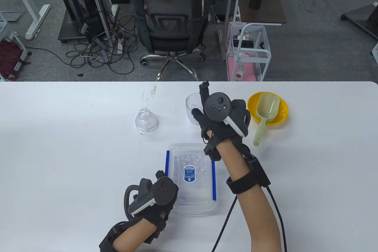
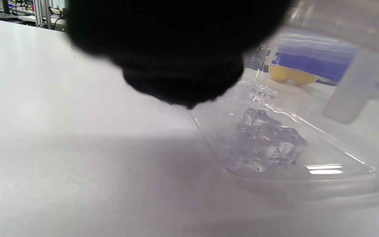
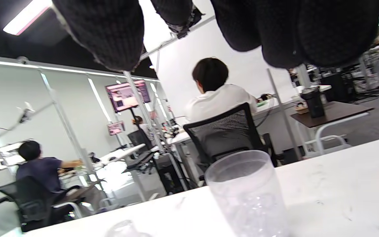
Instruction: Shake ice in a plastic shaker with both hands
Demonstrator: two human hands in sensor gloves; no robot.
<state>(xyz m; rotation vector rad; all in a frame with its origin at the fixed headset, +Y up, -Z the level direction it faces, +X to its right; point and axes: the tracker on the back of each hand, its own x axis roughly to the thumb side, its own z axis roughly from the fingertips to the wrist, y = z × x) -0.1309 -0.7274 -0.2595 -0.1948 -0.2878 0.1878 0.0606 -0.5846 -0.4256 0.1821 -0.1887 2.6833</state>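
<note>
1. Shaker cup [image 1: 192,107] stands upright on the white table [image 1: 73,145], lid off, mouth open, ice visible inside. It sits between the lid and the yellow bowl, far side of the box.
2. In the right wrist view the cup [image 3: 247,194] is just below and ahead of the fingers, frosted wall, upright.
3. Right hand [image 1: 220,119] is right beside the cup, over its right side; one finger sticks up and forward past the rim. Fingers [image 3: 110,36] hang above the cup in the right wrist view, spread apart, not wrapped round it. Whether the thumb touches the cup wall, cannot tell.
4. Shaker lid [image 1: 146,120], clear dome, sits on the table to the left of the cup, apart from it, nothing touching it.
5. Left hand [image 1: 153,197] rests at the near left corner of the clear plastic box [image 1: 192,175]. The fingers are hidden under the tracker in the table view; the left wrist view shows only a dark blurred glove [image 2: 176,49] against the box wall. Grip or just resting, cannot tell.
6. Box has blue clips along its sides and a blue label on top, lid on. Ice cubes [image 2: 265,144] lie inside against the wall.
7. Yellow bowl [image 1: 280,110] right of the cup, near the right hand. Pale green scoop [image 1: 264,113] lies in it, handle hanging over the near rim onto the table.
</note>
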